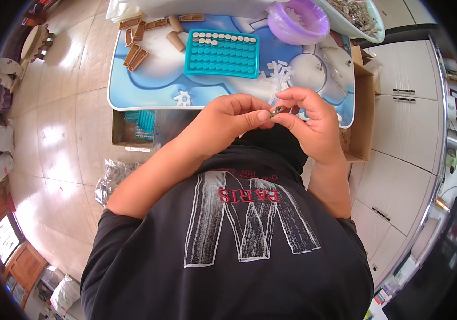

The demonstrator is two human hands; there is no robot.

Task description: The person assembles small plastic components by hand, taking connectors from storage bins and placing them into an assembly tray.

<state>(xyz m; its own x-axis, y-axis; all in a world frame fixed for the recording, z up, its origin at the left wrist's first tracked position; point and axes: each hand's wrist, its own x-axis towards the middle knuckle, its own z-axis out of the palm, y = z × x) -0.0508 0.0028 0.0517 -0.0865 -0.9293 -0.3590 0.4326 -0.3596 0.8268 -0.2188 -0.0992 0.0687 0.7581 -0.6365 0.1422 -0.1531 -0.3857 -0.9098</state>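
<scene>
Just in front of the table's near edge, my left hand [231,118] and my right hand [313,124] meet, both closed in a pinch. Between their thumbs and fingertips is a small dark, shiny metal-looking piece [277,111], too small to name. Beyond them lies a teal tray [222,68] with rows of round recesses. Pale round discs [228,36] fill its far row and part of the second. A loose heap of small white strips [278,73] lies right behind my right fingers.
Several brown wedge-shaped pieces [138,57] lie on the blue-and-white table [154,88] at left. A purple basin [299,37] and a pale tub of small metallic parts [380,34] stand at far right. Cardboard boxes [364,106] and white cabinets [399,122] flank the right side.
</scene>
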